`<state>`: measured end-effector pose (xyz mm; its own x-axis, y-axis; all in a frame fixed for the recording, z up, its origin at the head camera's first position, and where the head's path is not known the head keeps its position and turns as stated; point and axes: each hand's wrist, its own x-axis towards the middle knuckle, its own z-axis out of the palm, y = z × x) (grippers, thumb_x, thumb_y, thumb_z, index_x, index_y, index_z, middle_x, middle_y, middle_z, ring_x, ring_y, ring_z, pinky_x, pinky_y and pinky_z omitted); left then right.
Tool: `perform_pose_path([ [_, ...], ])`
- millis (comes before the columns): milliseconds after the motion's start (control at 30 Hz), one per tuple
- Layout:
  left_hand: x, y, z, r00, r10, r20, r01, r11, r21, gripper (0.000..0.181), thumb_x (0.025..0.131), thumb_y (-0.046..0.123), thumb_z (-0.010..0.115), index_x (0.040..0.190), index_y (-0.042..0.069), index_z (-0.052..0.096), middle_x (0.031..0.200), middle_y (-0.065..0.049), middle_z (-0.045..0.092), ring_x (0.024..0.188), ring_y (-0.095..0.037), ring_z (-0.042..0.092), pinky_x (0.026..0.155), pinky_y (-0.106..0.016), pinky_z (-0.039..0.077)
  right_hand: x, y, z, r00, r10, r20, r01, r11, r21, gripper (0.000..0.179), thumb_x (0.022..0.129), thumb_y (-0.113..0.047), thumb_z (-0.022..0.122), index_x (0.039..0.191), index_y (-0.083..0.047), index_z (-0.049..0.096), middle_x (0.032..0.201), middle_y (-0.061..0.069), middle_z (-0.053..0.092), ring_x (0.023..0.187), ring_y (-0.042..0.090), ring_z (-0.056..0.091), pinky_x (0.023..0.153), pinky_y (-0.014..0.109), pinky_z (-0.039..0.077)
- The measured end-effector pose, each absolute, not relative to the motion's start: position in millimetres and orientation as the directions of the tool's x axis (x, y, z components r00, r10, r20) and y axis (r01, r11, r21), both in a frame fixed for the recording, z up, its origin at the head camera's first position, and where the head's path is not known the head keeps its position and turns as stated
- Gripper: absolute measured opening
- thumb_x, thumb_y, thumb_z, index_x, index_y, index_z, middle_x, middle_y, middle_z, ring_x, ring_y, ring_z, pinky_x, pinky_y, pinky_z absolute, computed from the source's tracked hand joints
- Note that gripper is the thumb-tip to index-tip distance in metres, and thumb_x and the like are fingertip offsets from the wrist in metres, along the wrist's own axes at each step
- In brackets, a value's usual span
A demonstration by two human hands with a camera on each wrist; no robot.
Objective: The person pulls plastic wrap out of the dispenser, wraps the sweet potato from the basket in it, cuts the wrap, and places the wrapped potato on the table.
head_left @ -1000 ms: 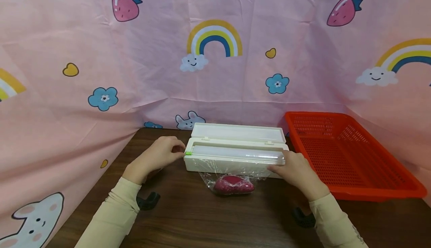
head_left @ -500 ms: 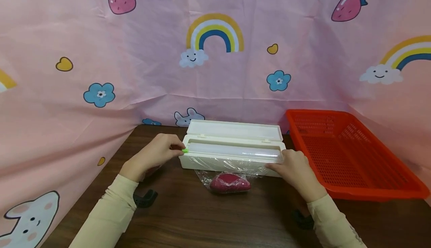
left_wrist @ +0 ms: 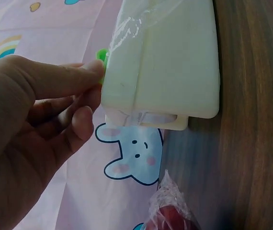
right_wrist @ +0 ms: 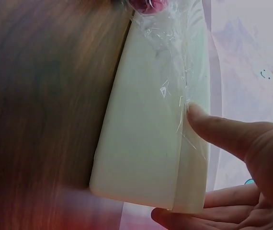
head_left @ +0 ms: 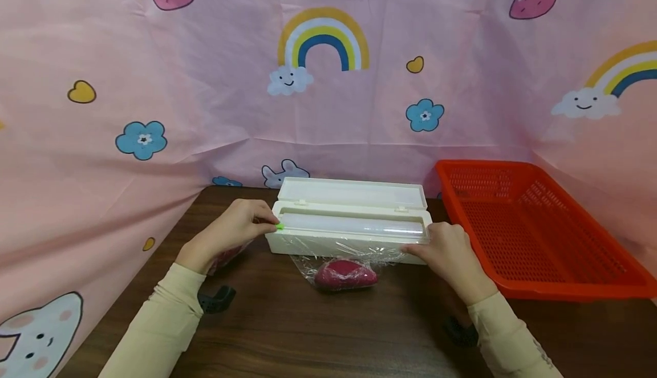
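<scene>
A white cling film dispenser box [head_left: 295,246] lies with its lid [head_left: 354,193] tipped back, a roll of cling film [head_left: 354,224] inside. My left hand [head_left: 231,232] pinches the small green cutter slider [head_left: 279,226] at the left end; the left wrist view shows thumb and fingers on that slider [left_wrist: 101,57]. At the right end my right hand [head_left: 451,258] grips the box, thumb on the front upper edge and fingers round the end [right_wrist: 187,201]. Clear film drapes down the front to a dark red, film-covered object [head_left: 345,275], its kind unclear.
An orange-red plastic basket [head_left: 544,235] stands to the right of the box. Behind my left wrist sits another film-wrapped red object [head_left: 227,257], partly hidden. Pink patterned cloth [head_left: 215,53] hangs behind and beside the brown wooden table [head_left: 328,332].
My left hand has come to the box's left end and taken the green slider between thumb and finger. The right hand keeps its grip. The whole head view has shifted slightly.
</scene>
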<state>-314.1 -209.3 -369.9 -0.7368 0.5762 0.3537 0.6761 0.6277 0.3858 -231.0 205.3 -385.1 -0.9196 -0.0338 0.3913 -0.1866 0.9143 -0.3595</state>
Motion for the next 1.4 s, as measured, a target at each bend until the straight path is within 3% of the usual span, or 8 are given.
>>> perform_pose_path([
  [300, -321, -205, -378, -0.694, 0.586, 0.419, 0.717, 0.505, 0.481, 0.013, 0.083, 0.004, 0.082, 0.088, 0.016, 0.083, 0.085, 0.005, 0.076, 0.073, -0.003, 0.062, 0.066, -0.022, 0.052, -231, 206, -383, -0.939, 0.005, 0.343, -0.147, 0.897, -0.417, 0.051, 0.073, -0.041, 0.091, 0.063, -0.007, 0.054, 0.054, -0.002, 0.036, 0.051, 0.012, 0.034, 0.046, 0.026, 0.031],
  [567, -323, -192, -383, -0.705, 0.582, 0.404, 0.691, 0.437, 0.576, 0.012, 0.084, 0.004, 0.081, 0.089, 0.015, 0.084, 0.085, 0.003, 0.076, 0.073, -0.004, 0.064, 0.063, -0.023, 0.051, -232, 206, -382, -0.941, 0.026, 0.337, -0.131, 0.891, -0.435, 0.056, 0.071, -0.039, 0.092, 0.058, -0.01, 0.047, 0.054, -0.004, 0.032, 0.053, 0.012, 0.032, 0.048, 0.027, 0.029],
  [1133, -328, -143, -395, -0.648, 0.6, 0.469, 0.73, 0.313, 0.608, 0.009, 0.084, 0.003, 0.08, 0.088, 0.011, 0.084, 0.085, 0.0, 0.076, 0.073, -0.005, 0.063, 0.06, -0.022, 0.05, -234, 212, -382, -0.942, 0.044, 0.333, -0.113, 0.891, -0.439, 0.051, 0.069, -0.036, 0.093, 0.058, -0.009, 0.052, 0.054, -0.003, 0.037, 0.054, 0.014, 0.034, 0.048, 0.028, 0.03],
  [1400, -330, -98, -394, -0.573, 0.665, 0.479, 0.779, 0.263, 0.569, 0.008, 0.088, 0.006, 0.078, 0.091, 0.01, 0.084, 0.085, 0.0, 0.076, 0.07, -0.004, 0.062, 0.059, -0.022, 0.048, -237, 210, -384, -0.927, 0.019, 0.375, -0.152, 0.893, -0.423, 0.052, 0.067, -0.037, 0.095, 0.057, -0.009, 0.052, 0.053, -0.002, 0.039, 0.053, 0.015, 0.034, 0.047, 0.029, 0.031],
])
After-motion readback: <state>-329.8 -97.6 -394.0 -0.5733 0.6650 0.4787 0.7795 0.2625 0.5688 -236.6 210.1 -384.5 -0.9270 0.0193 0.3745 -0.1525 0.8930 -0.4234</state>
